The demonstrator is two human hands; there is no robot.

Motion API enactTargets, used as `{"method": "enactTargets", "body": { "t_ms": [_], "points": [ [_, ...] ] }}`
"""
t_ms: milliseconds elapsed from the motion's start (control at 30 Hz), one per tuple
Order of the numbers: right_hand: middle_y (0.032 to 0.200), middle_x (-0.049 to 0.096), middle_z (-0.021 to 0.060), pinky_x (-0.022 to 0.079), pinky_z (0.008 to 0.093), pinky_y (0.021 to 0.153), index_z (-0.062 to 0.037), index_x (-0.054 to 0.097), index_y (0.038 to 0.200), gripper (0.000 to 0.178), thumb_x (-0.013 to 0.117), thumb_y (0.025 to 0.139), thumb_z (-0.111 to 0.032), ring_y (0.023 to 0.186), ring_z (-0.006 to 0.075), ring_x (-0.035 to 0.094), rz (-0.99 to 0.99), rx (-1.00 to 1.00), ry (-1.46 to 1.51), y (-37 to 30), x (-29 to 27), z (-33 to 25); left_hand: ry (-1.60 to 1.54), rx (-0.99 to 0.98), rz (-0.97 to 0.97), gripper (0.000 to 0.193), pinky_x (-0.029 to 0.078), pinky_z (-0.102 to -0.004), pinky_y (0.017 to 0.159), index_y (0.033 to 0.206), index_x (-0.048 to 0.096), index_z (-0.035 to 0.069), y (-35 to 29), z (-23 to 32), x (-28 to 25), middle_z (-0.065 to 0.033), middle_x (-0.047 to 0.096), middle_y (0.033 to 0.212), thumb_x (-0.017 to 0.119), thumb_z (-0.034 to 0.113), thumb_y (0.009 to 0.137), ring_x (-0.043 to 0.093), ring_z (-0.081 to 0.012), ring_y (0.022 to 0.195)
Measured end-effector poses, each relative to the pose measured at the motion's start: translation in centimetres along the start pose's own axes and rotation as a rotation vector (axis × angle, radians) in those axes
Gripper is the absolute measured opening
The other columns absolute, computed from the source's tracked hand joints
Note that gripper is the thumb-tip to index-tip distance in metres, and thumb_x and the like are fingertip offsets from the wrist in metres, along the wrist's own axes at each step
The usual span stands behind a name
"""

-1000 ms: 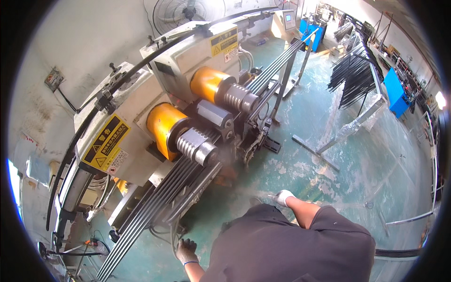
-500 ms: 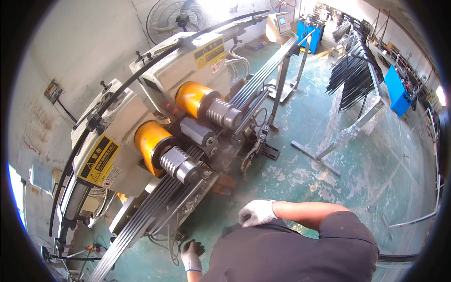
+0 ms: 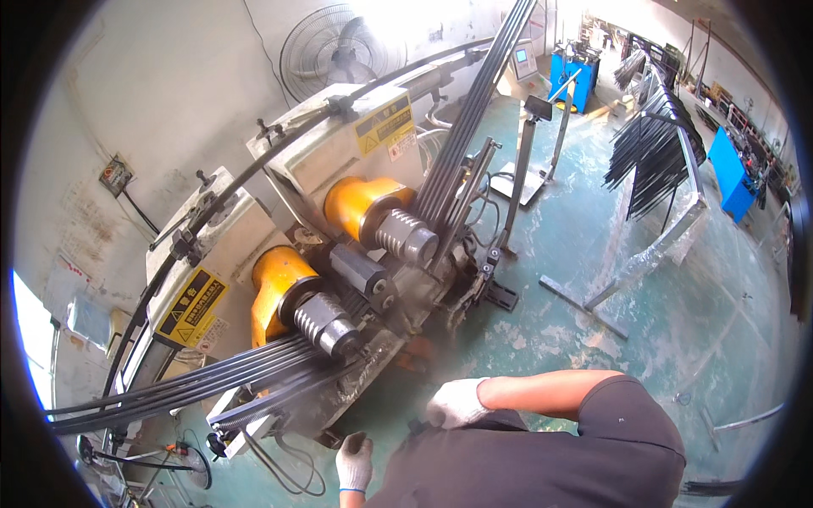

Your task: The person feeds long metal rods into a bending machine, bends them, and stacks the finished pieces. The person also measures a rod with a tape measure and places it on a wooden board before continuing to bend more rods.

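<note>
Nearest the hands is the bundle of long dark metal rods (image 3: 212, 381), lying flat along the machine's feed side at lower left and running into the ribbed grey steel roller (image 3: 326, 322) on its orange-yellow cylindrical housing (image 3: 275, 279). Beyond the rollers, more dark rods (image 3: 474, 110) rise steeply toward the top edge, passing a second ribbed roller (image 3: 406, 237) with its own orange housing (image 3: 360, 203).

The left hand (image 3: 354, 461), in a white work glove with a blue cuff, sits low near the bottom edge, just below the machine's base, close to loose black cables (image 3: 284, 474) on the floor. Its grip looks loosely curled and holds nothing I can make out. The right hand (image 3: 456, 402), also in a white glove, hangs in front of the person's dark shirt, near the machine's lower edge but apart from it; fingers bent, narrow grip; whether it holds anything, I can't tell.

Outward now: the grey boxy machine body (image 3: 339, 135) carries yellow-and-black warning labels (image 3: 190, 305), and a curved black bar arches over its top. Behind it, a round pedestal fan (image 3: 330, 51) stands against the pale wall. The floor (image 3: 677, 305) is worn green paint with pale patches. On it, to the right, stands an angled metal rack (image 3: 669, 212) loaded with dark bent rods (image 3: 652, 152), with a blue cabinet (image 3: 728, 169) far right.
</note>
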State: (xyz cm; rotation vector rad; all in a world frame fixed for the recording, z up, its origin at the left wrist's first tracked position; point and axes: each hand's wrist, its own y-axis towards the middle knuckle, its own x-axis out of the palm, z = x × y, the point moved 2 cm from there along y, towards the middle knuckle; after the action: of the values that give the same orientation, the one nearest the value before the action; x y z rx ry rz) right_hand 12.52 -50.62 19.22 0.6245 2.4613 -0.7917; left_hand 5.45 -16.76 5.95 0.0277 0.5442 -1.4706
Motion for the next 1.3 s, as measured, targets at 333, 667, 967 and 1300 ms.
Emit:
{"method": "enactTargets", "body": {
  "t_ms": [333,667,967,1300],
  "points": [
    [0.114,0.075,0.0187,0.056,0.0491,0.091,-0.01,0.075,0.114,0.029,0.053,0.097,-0.02,0.107,0.0404,0.072,-0.092,0.133,-0.324,-1.6,-1.8,-1.7,0.201,-0.017,-0.088,0.036,0.054,-0.0344,0.098,0.124,0.07,-0.003,-1.2,6.5,2.6,-0.0178,0.077,0.116,0.072,0.019,0.095,0.073,-0.0233,0.109],
    [0.11,0.072,0.0261,0.052,0.0532,0.088,-0.0099,0.066,0.113,0.023,0.054,0.096,-0.021,0.103,0.0465,0.069,-0.247,0.165,-0.174,-6.8,-3.2,-1.4,0.401,0.152,-0.172,0.036,0.055,-0.0428,0.095,0.119,0.071,0.0,-1.6,10.2,2.5,-0.0233,0.073,0.117,0.067,0.028,0.096,0.07,-0.0398,0.11],
    [0.099,0.073,0.0265,0.053,0.0519,0.082,-0.008,0.067,0.108,0.021,0.057,0.095,-0.021,0.096,0.0468,0.07,-0.108,0.192,-0.185,-8.0,-2.9,-1.4,0.31,0.183,-0.481,0.03,0.057,-0.0339,0.09,0.122,0.072,0.001,-3.7,21.0,1.4,-0.0132,0.076,0.11,0.072,0.019,0.097,0.073,-0.0203,0.1],
    [0.104,0.076,0.0117,0.057,0.0364,0.084,-0.0004,0.073,0.117,0.035,0.076,0.092,-0.024,0.095,0.0194,0.072,0.512,0.175,0.364,-3.9,-8.2,3.3,-0.11,0.834,0.099,0.027,0.059,-0.034,0.089,0.119,0.074,0.004,-6.4,35.2,-6.7,-0.0117,0.077,0.107,0.077,0.009,0.093,0.074,-0.021,0.098]
  ]
}}
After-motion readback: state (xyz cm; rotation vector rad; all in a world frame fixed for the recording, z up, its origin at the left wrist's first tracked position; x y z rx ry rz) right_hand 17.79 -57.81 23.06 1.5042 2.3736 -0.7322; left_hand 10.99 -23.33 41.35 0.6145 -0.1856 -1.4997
